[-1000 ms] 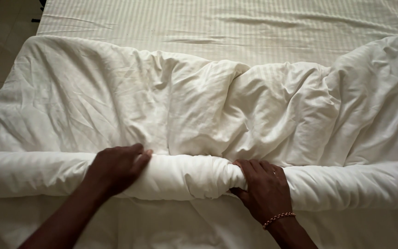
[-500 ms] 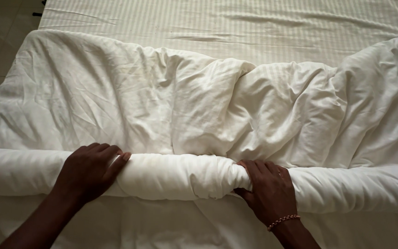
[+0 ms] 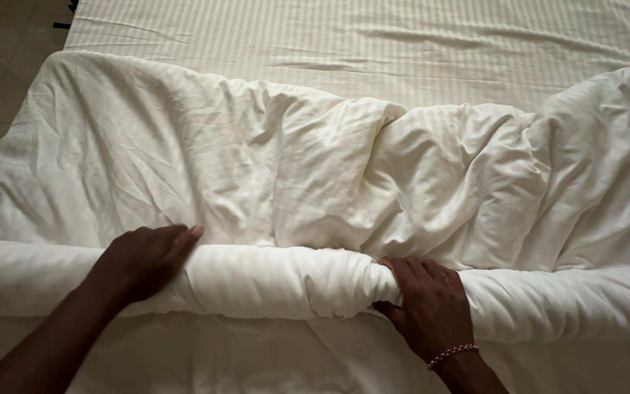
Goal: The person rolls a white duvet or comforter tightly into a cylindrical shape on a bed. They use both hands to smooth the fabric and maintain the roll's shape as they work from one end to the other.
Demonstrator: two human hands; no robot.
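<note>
A person's left hand (image 3: 142, 259) lies flat and open on a rolled white duvet (image 3: 271, 281) across the near edge of a striped bed sheet (image 3: 373, 44), while the right hand (image 3: 428, 306), wearing a beaded bracelet (image 3: 452, 355), clutches the roll's twisted middle.

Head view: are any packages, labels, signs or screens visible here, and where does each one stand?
None are in view: only a white duvet rolled at its near edge, a striped sheet, and the left hand and right hand on the roll.
</note>
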